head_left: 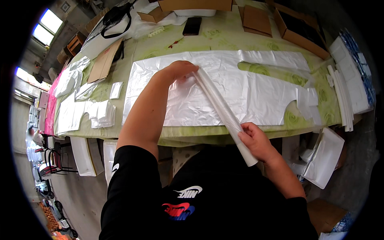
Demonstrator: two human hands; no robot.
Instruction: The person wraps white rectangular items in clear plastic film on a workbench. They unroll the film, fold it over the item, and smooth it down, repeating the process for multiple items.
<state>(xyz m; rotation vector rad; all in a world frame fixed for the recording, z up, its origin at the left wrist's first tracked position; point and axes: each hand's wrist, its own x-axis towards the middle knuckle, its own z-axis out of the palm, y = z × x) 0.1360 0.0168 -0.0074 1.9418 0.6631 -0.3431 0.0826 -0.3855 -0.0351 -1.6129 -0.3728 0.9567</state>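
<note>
A long, narrow roll of whitish plastic film [219,105] slants across the front of my body, from over the table down to its near edge. At its upper end, my left hand [182,71] is closed, with some fingers hidden behind the hand. My right hand [258,143] wraps around the lower part, thumb on top. Beneath the roll, a large white plastic sheet [160,100] lies spread on the table, wrinkled, with cut-outs and strap-like ends at its right side.
A green-patterned cloth covers the table [224,38]. Folded white plastic pieces [103,114] and flat cardboard [105,61] lie left. A phone [192,26] and an open carton [300,32] sit at the far side. White rolls [340,98] stand along the right edge.
</note>
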